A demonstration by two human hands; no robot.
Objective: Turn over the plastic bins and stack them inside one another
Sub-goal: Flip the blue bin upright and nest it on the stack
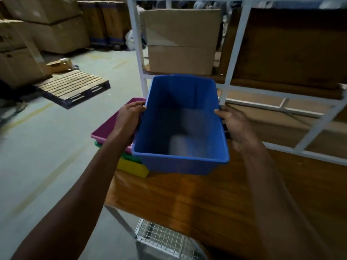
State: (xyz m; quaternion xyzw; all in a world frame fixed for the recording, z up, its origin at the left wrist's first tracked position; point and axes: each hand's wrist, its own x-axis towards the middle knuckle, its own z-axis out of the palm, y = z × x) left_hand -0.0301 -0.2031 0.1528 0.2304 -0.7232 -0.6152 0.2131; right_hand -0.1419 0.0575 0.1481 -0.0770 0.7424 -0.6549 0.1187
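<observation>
A blue plastic bin (180, 128) is upright with its opening facing me, held above the wooden table (187, 203). My left hand (129, 119) grips its left rim and my right hand (232, 124) grips its right rim. To the left, partly behind the blue bin, stands a stack of nested bins: a magenta bin (109, 128) on top, a green bin (129, 158) under it and a yellow bin (131, 167) at the bottom. Most of that stack is hidden by my left arm and the blue bin.
A white metal shelf frame (234, 53) with cardboard boxes (180, 40) stands right behind the table. A wooden pallet (73, 87) and stacked cartons (37, 34) lie on the floor at the left. A wire mesh basket (161, 239) sits under the table's near edge.
</observation>
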